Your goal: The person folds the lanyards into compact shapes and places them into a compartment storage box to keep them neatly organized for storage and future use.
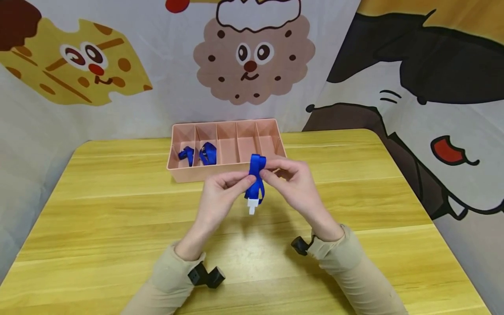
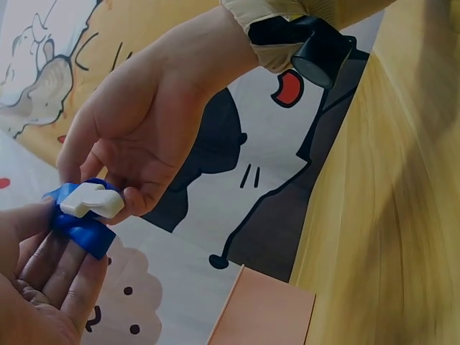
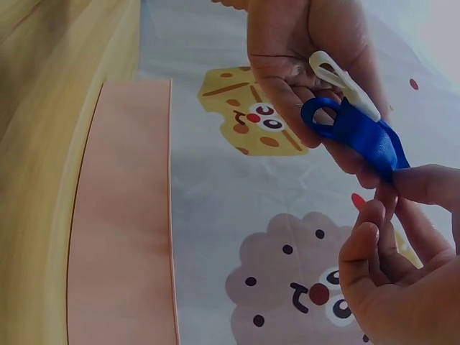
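- Both hands meet above the middle of a yellow wooden table (image 1: 118, 210), grasping one folded blue ribbon (image 1: 257, 175) with a white plastic clip (image 1: 253, 205) hanging at 6 o'clock
- The left hand (image 1: 220, 192) pinches the ribbon from 9 o'clock, the right hand (image 1: 293, 181) from 3 o'clock
- At 12 o'clock sits a pink divided tray (image 1: 185, 173); two blue ribbons (image 1: 198, 154) lie in its left compartments
- Likely risk: if either pinch slackens, the fold could spring open and the ribbon drop onto the table

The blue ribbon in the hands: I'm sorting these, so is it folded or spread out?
Folded: the blue ribbon is doubled into a loop, pinched by the left hand and right hand, white clip hanging below.
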`<control>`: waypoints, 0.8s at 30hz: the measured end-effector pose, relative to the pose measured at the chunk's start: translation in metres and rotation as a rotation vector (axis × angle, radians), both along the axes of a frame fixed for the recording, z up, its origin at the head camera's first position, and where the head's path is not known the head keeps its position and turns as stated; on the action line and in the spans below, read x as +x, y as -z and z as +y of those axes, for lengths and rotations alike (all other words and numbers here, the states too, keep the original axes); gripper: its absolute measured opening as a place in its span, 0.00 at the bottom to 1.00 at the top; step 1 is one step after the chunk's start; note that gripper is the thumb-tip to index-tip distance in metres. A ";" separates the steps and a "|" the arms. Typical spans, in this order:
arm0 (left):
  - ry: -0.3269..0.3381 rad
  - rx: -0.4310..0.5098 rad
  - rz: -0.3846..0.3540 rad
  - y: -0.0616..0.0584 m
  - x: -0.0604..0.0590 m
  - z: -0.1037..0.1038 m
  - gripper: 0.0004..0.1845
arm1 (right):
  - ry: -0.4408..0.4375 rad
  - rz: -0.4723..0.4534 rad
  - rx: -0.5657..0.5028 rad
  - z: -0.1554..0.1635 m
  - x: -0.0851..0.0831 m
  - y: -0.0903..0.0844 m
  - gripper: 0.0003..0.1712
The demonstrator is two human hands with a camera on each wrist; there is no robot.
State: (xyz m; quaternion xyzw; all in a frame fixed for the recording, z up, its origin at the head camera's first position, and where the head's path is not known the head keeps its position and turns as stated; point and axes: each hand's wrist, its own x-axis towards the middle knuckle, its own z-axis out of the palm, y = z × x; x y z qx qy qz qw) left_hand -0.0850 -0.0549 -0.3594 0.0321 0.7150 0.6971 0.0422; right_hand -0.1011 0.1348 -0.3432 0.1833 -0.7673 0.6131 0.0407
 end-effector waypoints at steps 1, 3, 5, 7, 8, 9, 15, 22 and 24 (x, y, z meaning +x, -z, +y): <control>0.001 -0.007 0.006 0.000 0.000 0.000 0.12 | 0.007 0.009 0.001 -0.001 0.000 0.000 0.07; 0.006 -0.007 0.017 0.000 0.000 0.001 0.12 | 0.022 0.025 0.003 -0.002 0.000 0.001 0.07; 0.009 -0.005 0.022 -0.001 0.001 0.002 0.12 | 0.038 0.032 0.003 -0.003 0.001 0.002 0.07; 0.010 0.003 0.025 -0.001 0.001 0.002 0.12 | 0.050 0.028 0.001 -0.005 0.002 0.002 0.07; 0.007 0.003 0.026 -0.001 0.001 0.002 0.12 | 0.054 0.027 0.004 -0.005 0.002 0.001 0.07; 0.003 0.003 0.027 -0.001 0.001 0.002 0.12 | 0.055 0.023 0.004 -0.005 0.002 0.001 0.07; -0.002 -0.022 0.060 0.000 0.002 0.001 0.11 | 0.065 -0.002 0.012 -0.005 0.003 0.000 0.06; 0.026 -0.081 0.125 0.001 0.004 0.003 0.11 | 0.133 0.009 -0.011 -0.007 0.004 0.000 0.05; 0.024 -0.093 0.137 0.001 0.004 0.003 0.11 | 0.131 0.005 -0.018 -0.008 0.004 0.000 0.04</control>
